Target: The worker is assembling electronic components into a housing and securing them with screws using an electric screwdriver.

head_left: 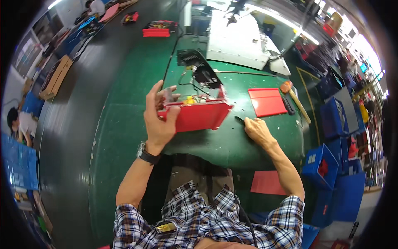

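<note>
My left hand [159, 118] is closed on the left end of a red box-shaped housing [201, 117], thumb on the near side. The housing is tilted above the green table, and inside it are wires and a yellow part [189, 100]. A black panel [203, 71] stands at its far side, with a dark cable running from it into the housing. To the right, my right hand [258, 130] is low over the table, fingers closed round a slim black tool [239, 120] whose tip points at the housing. Most of that tool is hidden in the fingers.
A red panel [266, 102] lies on the green table [134, 83], beside a black-handled tool [289, 105], an orange round thing [286, 86] and a wooden-looking stick [300, 104]. A large white machine [236, 39] stands at the back. Blue bins [321, 166] are at the right.
</note>
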A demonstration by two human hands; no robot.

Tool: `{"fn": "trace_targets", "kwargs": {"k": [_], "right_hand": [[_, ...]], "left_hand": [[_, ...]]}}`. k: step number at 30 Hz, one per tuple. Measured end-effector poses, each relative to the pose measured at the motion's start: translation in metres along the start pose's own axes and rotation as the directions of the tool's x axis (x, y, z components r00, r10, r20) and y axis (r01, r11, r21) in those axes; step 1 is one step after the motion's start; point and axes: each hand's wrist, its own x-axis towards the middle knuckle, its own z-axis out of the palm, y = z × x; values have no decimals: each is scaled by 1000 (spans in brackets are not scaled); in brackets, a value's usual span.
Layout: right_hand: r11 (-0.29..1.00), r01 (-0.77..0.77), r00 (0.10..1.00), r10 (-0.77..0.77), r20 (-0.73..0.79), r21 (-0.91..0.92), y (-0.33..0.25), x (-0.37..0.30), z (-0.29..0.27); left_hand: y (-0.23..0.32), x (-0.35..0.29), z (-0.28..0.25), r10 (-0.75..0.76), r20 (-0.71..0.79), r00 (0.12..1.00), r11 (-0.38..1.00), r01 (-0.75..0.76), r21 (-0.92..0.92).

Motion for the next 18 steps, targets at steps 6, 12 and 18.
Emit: {"fn": "trace_targets", "kwargs": {"k": [6,12,18], "right_hand": [[897,-125,970,200,-136,424,-7,23,-69],[839,182,842,136,-522,512,-66,58,-186],[919,218,941,-108,-322,329,-83,78,-210]], "left_hand": [[41,3,-28,337,402,851,800,-484,354],[82,23,-33,91,613,785,672,-503,544],[94,43,-35,-9,760,650,692,-545,474]]}}
